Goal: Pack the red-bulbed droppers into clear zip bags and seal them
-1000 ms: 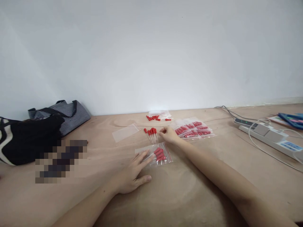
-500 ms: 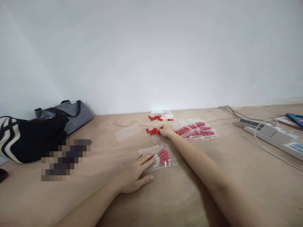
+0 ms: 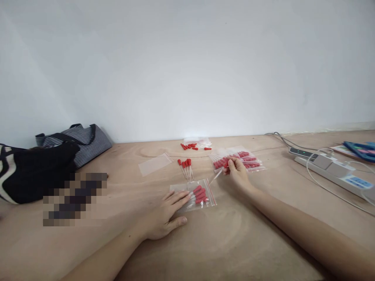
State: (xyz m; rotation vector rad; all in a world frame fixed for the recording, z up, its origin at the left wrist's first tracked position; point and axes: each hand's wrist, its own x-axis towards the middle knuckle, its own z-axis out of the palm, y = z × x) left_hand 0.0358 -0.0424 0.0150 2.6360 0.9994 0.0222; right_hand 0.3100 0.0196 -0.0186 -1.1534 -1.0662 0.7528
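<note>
Our right hand (image 3: 238,170) pinches a dropper (image 3: 225,165) by its bulb, partly hiding the filled packets (image 3: 251,160); our left hand (image 3: 161,215) lies spread on another packet (image 3: 201,195). Leftward sit a black bag (image 3: 41,173), a striped bag (image 3: 96,143) and a pixelated thing (image 3: 76,198) we cannot identify; rightward, a power strip (image 3: 334,173).

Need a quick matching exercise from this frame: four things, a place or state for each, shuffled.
1. left hand
2. right hand
3. rear bag on the left
4. power strip

A. at the right of the view
B. spread on the nearest clear bag
C. dark-and-light striped
D. holding a red-bulbed dropper

Pairs: 1-B, 2-D, 3-C, 4-A
</note>
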